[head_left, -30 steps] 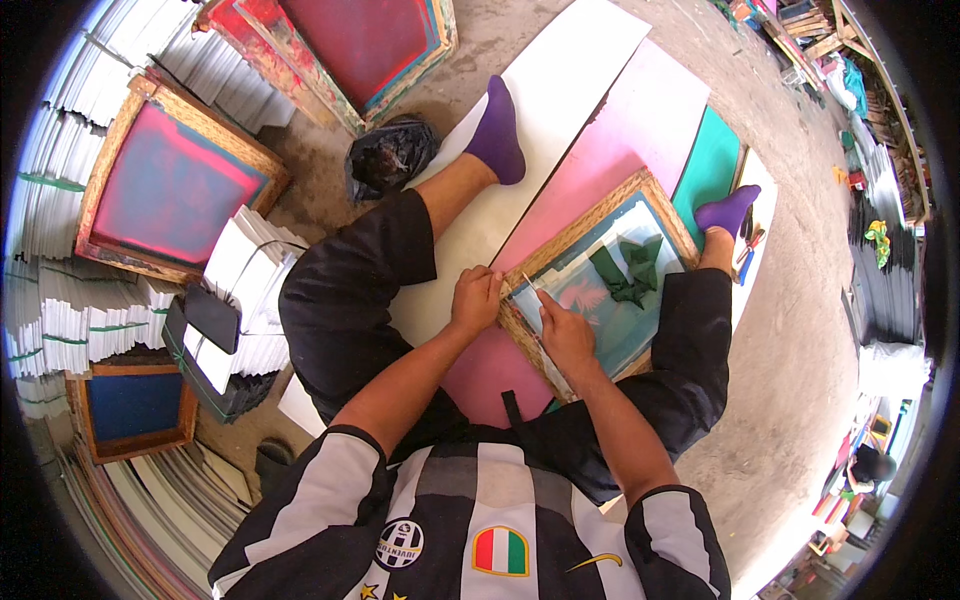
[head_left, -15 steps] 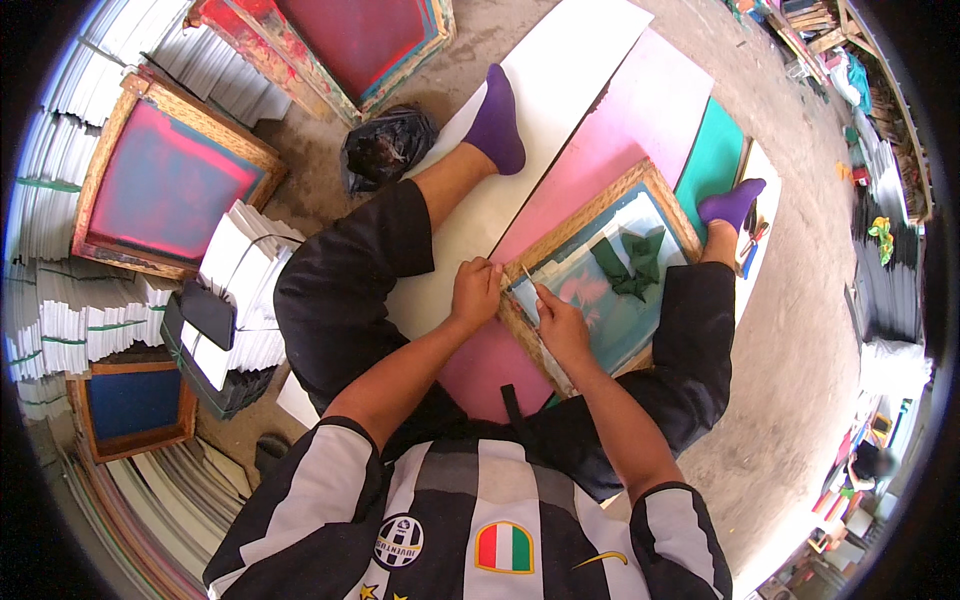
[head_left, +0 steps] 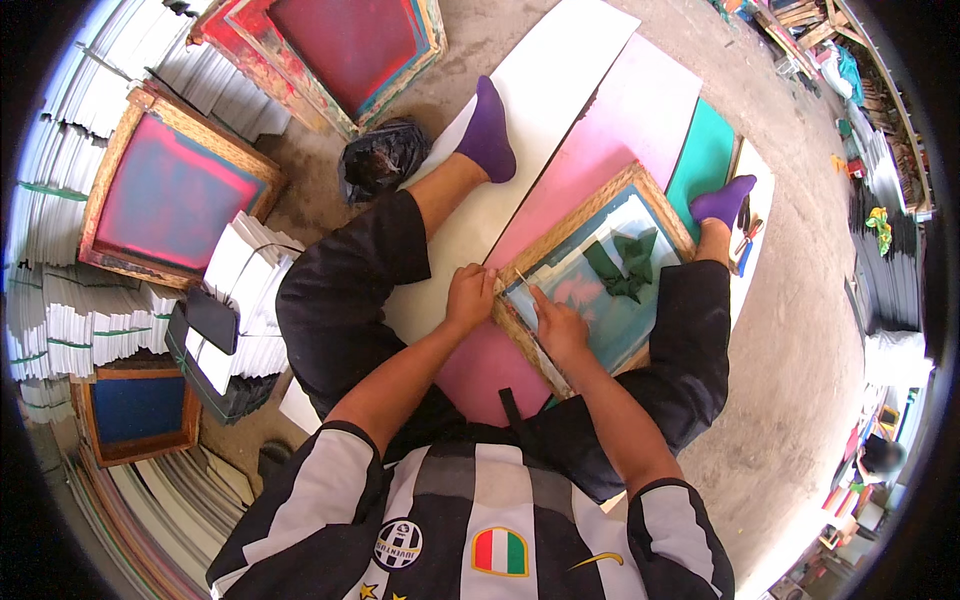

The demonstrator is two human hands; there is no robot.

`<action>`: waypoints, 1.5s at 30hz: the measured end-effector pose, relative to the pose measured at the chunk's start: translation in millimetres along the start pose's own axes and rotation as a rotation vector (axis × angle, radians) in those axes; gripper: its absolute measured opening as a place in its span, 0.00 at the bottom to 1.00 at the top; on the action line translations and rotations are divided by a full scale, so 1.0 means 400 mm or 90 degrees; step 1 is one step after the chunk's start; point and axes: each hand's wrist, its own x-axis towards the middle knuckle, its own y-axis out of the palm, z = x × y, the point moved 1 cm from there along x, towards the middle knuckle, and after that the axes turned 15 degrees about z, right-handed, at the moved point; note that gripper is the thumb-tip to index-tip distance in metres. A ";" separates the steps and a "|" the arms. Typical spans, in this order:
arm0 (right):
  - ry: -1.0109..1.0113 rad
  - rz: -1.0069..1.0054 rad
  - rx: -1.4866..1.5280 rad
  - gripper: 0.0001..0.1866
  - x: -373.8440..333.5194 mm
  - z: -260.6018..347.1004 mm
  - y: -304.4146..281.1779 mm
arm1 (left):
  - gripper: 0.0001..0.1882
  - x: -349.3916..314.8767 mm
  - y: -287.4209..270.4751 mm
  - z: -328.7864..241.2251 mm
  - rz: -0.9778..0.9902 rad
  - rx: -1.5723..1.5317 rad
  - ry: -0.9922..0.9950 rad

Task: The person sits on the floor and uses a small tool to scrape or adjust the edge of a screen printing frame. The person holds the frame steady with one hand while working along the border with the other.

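Note:
A wood-framed printing screen (head_left: 573, 226) lies tilted between my legs on coloured sheets. Its mesh carries a white area, a faint pink mark and crumpled dark green pieces (head_left: 625, 266). My left hand (head_left: 469, 298) is closed at the frame's near-left corner, fingertips against the wood. Over the mesh beside that corner, my right hand (head_left: 560, 328) is closed round a thin, pale, stick-like tool (head_left: 521, 277). The tool's exact kind is too small to make out, and its lower part is hidden in my fingers.
White, pink and green sheets (head_left: 683, 165) lie under the screen. Pliers (head_left: 747, 238) and other small tools rest by my right foot. A black plastic bag (head_left: 385, 160), more framed screens (head_left: 180, 190) and paper stacks (head_left: 245, 290) stand to the left.
The whole view has shifted slightly. Both hands keep nearly the same place at the frame's corner, and the thin tool in my right hand has barely moved.

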 end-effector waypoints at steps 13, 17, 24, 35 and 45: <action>-0.062 0.035 0.434 0.21 0.054 -0.089 0.060 | 0.17 0.000 -0.010 -0.010 0.007 -0.015 0.024; -0.066 -0.128 -0.213 0.21 0.025 -0.045 0.037 | 0.19 -0.002 -0.013 -0.002 0.046 -0.025 -0.007; 0.146 0.221 0.652 0.22 0.039 -0.029 -0.055 | 0.17 -0.007 -0.015 -0.007 0.017 -0.022 0.010; -0.006 -0.054 -0.038 0.18 -0.028 -0.001 0.013 | 0.19 -0.009 -0.006 -0.002 0.002 -0.031 -0.008; 0.062 -0.032 -0.161 0.20 -0.047 0.050 -0.002 | 0.18 -0.006 0.007 0.006 -0.019 -0.025 -0.004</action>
